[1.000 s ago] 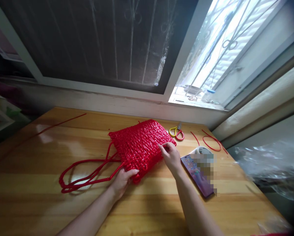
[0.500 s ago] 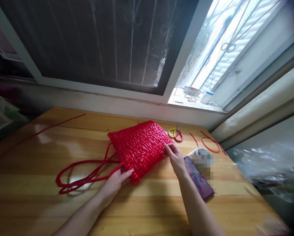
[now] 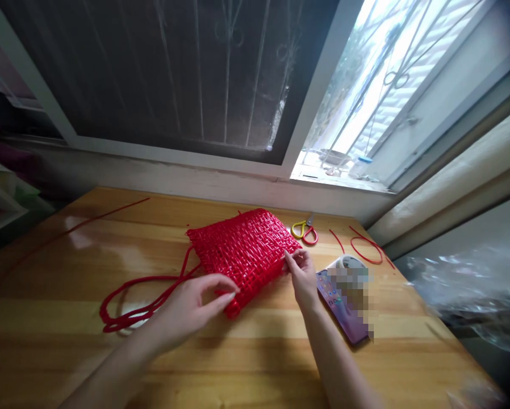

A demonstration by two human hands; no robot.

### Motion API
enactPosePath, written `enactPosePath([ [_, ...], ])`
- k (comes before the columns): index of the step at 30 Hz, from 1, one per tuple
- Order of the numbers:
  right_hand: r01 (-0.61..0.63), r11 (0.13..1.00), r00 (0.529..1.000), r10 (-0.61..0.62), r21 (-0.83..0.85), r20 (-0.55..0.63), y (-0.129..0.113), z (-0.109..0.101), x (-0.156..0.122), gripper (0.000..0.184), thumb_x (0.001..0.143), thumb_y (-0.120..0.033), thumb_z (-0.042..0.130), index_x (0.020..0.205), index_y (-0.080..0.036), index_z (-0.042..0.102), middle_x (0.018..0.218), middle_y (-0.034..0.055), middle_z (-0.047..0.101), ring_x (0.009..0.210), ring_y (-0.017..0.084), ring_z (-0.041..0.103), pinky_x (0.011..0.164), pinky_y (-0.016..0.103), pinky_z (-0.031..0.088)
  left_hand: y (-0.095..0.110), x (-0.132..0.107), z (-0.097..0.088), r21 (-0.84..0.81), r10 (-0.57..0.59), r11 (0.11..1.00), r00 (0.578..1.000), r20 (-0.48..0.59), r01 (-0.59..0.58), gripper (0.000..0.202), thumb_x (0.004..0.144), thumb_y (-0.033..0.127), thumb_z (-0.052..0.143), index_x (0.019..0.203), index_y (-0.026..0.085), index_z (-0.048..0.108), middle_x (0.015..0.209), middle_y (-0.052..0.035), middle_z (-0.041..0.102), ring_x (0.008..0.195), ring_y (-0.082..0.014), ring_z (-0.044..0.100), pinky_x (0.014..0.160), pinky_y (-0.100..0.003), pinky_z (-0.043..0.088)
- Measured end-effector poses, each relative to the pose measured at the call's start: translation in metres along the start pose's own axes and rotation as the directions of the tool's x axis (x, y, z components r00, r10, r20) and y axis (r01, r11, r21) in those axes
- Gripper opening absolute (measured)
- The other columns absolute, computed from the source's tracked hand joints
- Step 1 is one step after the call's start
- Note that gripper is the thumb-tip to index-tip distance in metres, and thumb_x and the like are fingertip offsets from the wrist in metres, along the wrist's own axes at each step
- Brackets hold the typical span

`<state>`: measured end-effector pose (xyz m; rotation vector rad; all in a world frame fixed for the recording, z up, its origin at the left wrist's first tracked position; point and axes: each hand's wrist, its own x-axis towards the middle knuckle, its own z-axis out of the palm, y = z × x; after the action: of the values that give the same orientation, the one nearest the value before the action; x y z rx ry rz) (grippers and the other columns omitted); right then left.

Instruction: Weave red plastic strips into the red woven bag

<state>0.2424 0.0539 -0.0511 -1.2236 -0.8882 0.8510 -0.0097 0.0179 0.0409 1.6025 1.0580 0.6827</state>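
A red bag (image 3: 246, 238), woven from shiny plastic cord, lies tilted on the wooden table in front of me. Its long red cord handles (image 3: 131, 284) trail off to the left. My right hand (image 3: 301, 275) pinches the bag's near right edge between thumb and fingers. Over the near left corner hovers my left hand (image 3: 201, 304), thumb and index finger curved with a gap between them. Their tips come close to the woven edge; whether they touch it I cannot tell. The left hand hides part of the handles.
Scissors (image 3: 305, 230) with one yellow and one red handle lie beyond the bag. To the right are a phone (image 3: 344, 312), a white roll (image 3: 342, 262) and loose red cords (image 3: 366, 250). Another cord (image 3: 105, 215) stretches across the table (image 3: 238, 369) at left.
My left hand has let go of the bag's near left corner and risen over it, moving slightly right. The right hand still pinches the edge, and the bag lies almost unmoved.
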Motion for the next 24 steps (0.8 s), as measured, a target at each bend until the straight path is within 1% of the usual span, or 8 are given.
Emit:
enactPosePath([
  [2,0.102,0.989,0.995,-0.1,-0.106,0.031,0.003,-0.003,-0.001,0.023,0.075,-0.038,0.059,0.083,-0.021,0.046,0.064,-0.004,0.054,0.053,0.01,0.051,0.048,0.021,0.042,-0.005,0.027,0.012,0.036,0.158,0.987,0.98,-0.125,-0.154,0.018,0.068,0.022,0.063,0.085,0.021,0.07,0.099,-0.0068,0.066,0.097,-0.0242,0.055,0.092,-0.03,0.035],
  [4,0.207,0.952,0.977,-0.188,-0.226,0.103,0.006,-0.007,-0.004,0.019,0.08,-0.035,0.052,0.093,-0.021,0.05,0.078,0.0009,0.058,0.065,0.013,0.055,0.056,0.024,0.046,-0.011,0.049,0.025,0.061,0.292,0.956,0.947,-0.131,-0.286,0.016,0.066,0.018,0.064,0.08,0.021,0.07,0.102,-0.0078,0.064,0.102,-0.0252,0.052,0.097,-0.032,0.03],
  [6,0.318,0.88,0.945,-0.266,-0.352,0.188,0.008,-0.012,-0.007,0.021,0.084,-0.03,0.047,0.102,-0.021,0.052,0.092,0.0051,0.058,0.076,0.015,0.056,0.062,0.027,0.048,-0.015,0.066,0.037,0.037,0.331,0.944,0.937,-0.111,-0.329,0.016,0.066,0.016,0.063,0.079,0.021,0.07,0.096,-0.0077,0.065,0.097,-0.0249,0.052,0.095,-0.034,0.032],
  [10,0.505,0.625,0.858,-0.44,-0.595,0.265,0.013,-0.015,-0.009,0.024,0.086,-0.024,0.045,0.107,-0.021,0.055,0.094,0.0071,0.056,0.081,0.018,0.053,0.064,0.03,0.048,-0.018,0.084,0.056,0.032,0.253,0.967,0.959,-0.127,-0.251,0.018,0.072,0.016,0.055,0.084,0.02,0.067,0.093,-0.0064,0.064,0.092,-0.0214,0.055,0.09,-0.034,0.038],
  [13,0.517,0.426,0.774,-0.603,-0.742,0.194,0.016,-0.011,-0.006,0.021,0.084,-0.026,0.05,0.1,-0.024,0.064,0.096,0.0076,0.053,0.085,0.019,0.05,0.071,0.033,0.047,-0.025,0.09,0.063,0.069,0.191,0.981,0.969,-0.159,-0.182,0.021,0.078,0.022,0.051,0.095,0.019,0.062,0.098,-0.0061,0.064,0.092,-0.0188,0.057,0.087,-0.032,0.042],
  [15,0.522,0.348,0.721,-0.667,-0.778,0.185,0.015,-0.009,-0.005,0.019,0.083,-0.025,0.053,0.096,-0.027,0.067,0.098,0.0071,0.053,0.086,0.019,0.049,0.073,0.033,0.046,-0.033,0.091,0.063,0.041,0.17,0.985,0.969,-0.181,-0.165,0.025,0.082,0.03,0.047,0.103,0.019,0.056,0.097,-0.0066,0.064,0.089,-0.0179,0.06,0.081,-0.031,0.046],
  [18,0.615,0.325,0.68,-0.681,-0.718,0.274,0.01,-0.003,-0.012,0.023,0.083,-0.017,0.053,0.099,-0.027,0.066,0.091,0.0048,0.06,0.085,0.018,0.051,0.077,0.034,0.045,-0.046,0.089,0.059,-0.069,0.132,0.987,0.974,-0.186,-0.147,0.033,0.086,0.039,0.039,0.108,0.017,0.05,0.091,-0.0072,0.065,0.078,-0.0169,0.064,0.068,-0.028,0.049],
  [24,0.728,0.483,0.667,-0.663,-0.487,0.339,-0.001,0.022,-0.047,0.027,0.08,-0.005,0.05,0.098,-0.022,0.062,0.083,0.0025,0.066,0.078,0.016,0.056,0.074,0.033,0.047,-0.056,0.076,0.036,-0.063,0.094,0.993,0.986,-0.14,-0.104,0.032,0.085,0.043,0.041,0.101,0.017,0.052,0.08,-0.0046,0.066,0.069,-0.0153,0.064,0.057,-0.024,0.047],
])
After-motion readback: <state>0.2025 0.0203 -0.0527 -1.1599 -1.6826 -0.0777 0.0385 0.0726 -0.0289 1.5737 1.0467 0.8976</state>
